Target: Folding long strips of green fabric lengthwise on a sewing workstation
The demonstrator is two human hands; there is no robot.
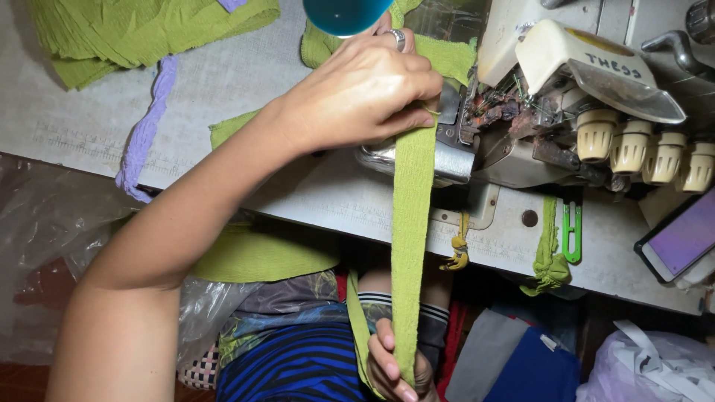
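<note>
Your left hand (357, 93) pinches the green fabric strip (412, 223) at the overlock machine (566, 97), right hand (391, 365) gripping its lower end — feeding step, likely; next, keep it taut and aligned.

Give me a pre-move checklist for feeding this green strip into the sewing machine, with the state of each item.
1. Left hand pinches the green fabric strip at the machine: ok.
2. Right hand holds the strip's lower end near the lap: ok.
3. Strip runs straight and taut between the hands, no twist visible: ok.
4. Left fingers clear of the needle area on the overlock sewing machine: cannot tell, the hand hides it.
5. Strip edge seated under the presser foot: cannot tell.
6. Phone lies at the table's right edge, away from the strip: ok.
</note>
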